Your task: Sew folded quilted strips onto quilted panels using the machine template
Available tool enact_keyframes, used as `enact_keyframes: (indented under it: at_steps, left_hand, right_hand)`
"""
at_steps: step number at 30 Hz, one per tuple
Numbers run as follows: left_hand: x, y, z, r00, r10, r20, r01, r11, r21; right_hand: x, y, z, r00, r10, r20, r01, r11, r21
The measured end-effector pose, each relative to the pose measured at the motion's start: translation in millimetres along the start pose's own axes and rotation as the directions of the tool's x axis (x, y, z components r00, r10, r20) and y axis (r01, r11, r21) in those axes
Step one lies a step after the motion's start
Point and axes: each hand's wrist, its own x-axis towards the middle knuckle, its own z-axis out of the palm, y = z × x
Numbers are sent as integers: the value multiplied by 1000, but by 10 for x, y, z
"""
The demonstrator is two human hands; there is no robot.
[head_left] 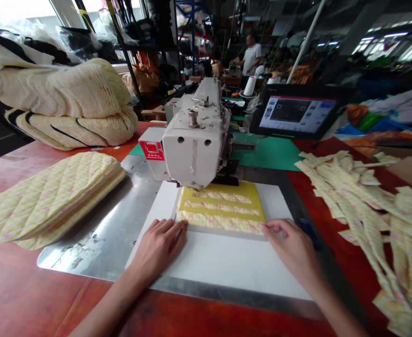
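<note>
A yellow slotted template [243, 188] lies under the head of a sewing machine [194, 154]. Checked yellow quilted fabric [222, 223] with pink marks shows through its slots and along its near edge. My left hand [164, 241] has its fingers curled together, with the fingertips closed at the fabric's near left corner. At the near right corner, my right hand [292, 241] pinches the fabric edge between thumb and fingers. Both hands rest over a white board [227, 264] that lies beneath the fabric and template.
Folded quilted pieces [55, 192] lie at left, with a tall fabric stack [69, 98] behind. Cut fabric strips [360, 206] heap at right. A control screen [297, 112] stands beyond the metal plate [97, 238]. A person [251, 58] stands far back.
</note>
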Motion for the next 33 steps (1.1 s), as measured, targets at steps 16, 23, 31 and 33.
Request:
enact_keyframes:
  at_steps: [16,23,31,33]
  left_hand:
    - [7,-1,17,1000,-15,17,14,1000,27]
    - [4,13,-2,999,-29,29,29,999,19]
    - [25,38,-26,998,-54,44,53,998,33]
    - [16,23,-18,998,-43,37,42,999,29]
  right_hand:
    - [-7,-35,29,1000,14,18,-15,998,64]
    - [-18,-29,-34,1000,-6,22,5,999,49]
    - [17,113,-165,1000,-14,-7,14,1000,-7]
    - [22,113,-160,1000,-25,-17,25,999,-28]
